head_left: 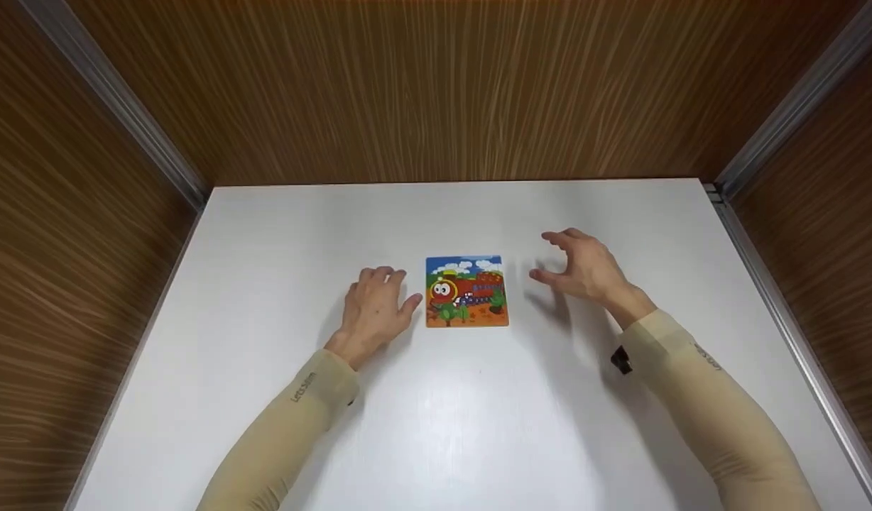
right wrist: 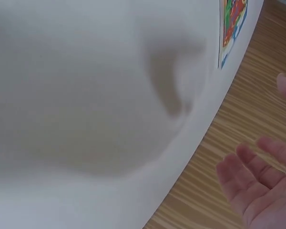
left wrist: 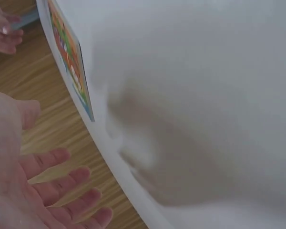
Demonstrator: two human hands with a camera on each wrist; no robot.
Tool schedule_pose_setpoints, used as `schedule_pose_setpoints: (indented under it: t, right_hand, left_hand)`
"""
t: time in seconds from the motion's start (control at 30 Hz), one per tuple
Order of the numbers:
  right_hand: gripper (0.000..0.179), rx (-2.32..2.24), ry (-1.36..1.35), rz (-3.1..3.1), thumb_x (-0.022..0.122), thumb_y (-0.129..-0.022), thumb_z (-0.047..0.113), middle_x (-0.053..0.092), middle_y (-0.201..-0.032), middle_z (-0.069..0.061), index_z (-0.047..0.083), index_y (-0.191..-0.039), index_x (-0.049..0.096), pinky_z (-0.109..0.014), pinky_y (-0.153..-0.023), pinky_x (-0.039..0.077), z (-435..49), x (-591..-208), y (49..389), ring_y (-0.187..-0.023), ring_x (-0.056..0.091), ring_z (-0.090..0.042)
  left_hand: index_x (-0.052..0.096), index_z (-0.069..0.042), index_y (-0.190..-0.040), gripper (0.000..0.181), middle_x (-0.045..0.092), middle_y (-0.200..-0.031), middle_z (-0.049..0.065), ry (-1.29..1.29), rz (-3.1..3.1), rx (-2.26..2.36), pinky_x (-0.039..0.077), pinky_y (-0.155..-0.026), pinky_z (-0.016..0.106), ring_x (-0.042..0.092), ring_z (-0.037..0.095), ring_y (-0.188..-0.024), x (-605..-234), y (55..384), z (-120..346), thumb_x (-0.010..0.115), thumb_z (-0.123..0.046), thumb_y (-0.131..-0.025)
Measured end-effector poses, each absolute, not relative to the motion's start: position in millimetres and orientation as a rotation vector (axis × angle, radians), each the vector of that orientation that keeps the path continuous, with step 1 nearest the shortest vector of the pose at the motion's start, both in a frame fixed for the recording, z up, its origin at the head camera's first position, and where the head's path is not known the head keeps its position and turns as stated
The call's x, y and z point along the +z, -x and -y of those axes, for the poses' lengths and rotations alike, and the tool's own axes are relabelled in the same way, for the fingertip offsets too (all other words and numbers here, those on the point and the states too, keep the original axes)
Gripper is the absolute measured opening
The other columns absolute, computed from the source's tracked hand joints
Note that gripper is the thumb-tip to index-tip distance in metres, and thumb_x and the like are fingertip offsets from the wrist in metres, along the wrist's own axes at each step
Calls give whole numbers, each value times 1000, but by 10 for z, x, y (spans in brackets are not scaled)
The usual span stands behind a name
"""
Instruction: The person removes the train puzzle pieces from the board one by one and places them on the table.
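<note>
A square picture puzzle [head_left: 467, 292] with a cartoon train, clouds and green plants lies flat on the white table. Just left of it in the head view hovers my left hand [head_left: 376, 306], fingers spread and thumb toward the puzzle's edge. My right hand [head_left: 582, 268] is raised to the right of the puzzle, with thumb and fingers apart and nothing between them. The left wrist view shows my left palm [left wrist: 19, 186] with loosely bent fingers, the puzzle [left wrist: 69, 57] beyond it. In the right wrist view, my right hand [right wrist: 264, 186] is empty too.
The white table [head_left: 436, 426] runs back to a brown wood-grain panel [head_left: 436, 92]. Similar panels stand at the left [head_left: 67, 234] and right [head_left: 819, 177], with metal rails along their corners. Shadows of both arms fall on the tabletop.
</note>
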State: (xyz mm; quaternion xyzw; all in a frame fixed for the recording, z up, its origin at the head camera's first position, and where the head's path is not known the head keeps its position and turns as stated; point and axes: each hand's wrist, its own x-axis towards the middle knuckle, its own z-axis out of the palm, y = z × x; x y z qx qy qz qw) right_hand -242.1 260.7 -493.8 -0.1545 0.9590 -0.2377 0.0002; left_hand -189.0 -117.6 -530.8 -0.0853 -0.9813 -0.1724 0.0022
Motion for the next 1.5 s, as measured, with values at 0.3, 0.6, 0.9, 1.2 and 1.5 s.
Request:
schedule_pose_setpoints:
  t: [0.3,0.6,0.9,1.2,1.5]
  right_hand:
    - [68,-762,531,-2922,87,-97,35,72,-144,-26,1,-152,67,-61,-108,60,-2343,-4991,2560,-130,71,-47]
    - [59,-734,584,-2840,85,-97,29,74,-143,-22,4,-149,71,-60,-111,60,-2075,-5058,2712,-129,73,-43]
    - [58,-668,614,-2808,88,-97,32,76,-141,-18,6,-147,73,-59,-115,58,-1881,-5068,2797,-129,72,-40]
    - [60,-581,673,-2755,89,-96,30,76,-141,-16,8,-149,72,-58,-119,57,-1702,-5077,2848,-132,72,-38]
    - [60,-598,660,-2679,91,-94,30,76,-139,-15,10,-148,73,-56,-118,58,-1568,-5114,2858,-133,73,-36]
  left_hand:
    - [66,-9,-153,57,70,-149,16,391,3098,-533,57,-115,57,62,36,-138,-5391,1762,857,67,-48,-111]
    - [63,-10,-155,54,62,-157,16,519,3104,-497,55,-115,57,57,37,-140,-5463,1644,560,62,-46,-114]
    - [49,-13,-169,70,39,-181,16,637,3225,-380,38,-134,65,34,44,-169,-5450,1519,210,57,-56,-114]
    - [34,-23,-178,80,18,-191,15,821,3285,-367,22,-134,81,13,50,-177,-5488,1463,59,57,-62,-112]
    - [25,-28,-181,97,13,-191,16,858,3340,-272,18,-132,86,7,54,-176,-5465,1404,8,58,-77,-104]
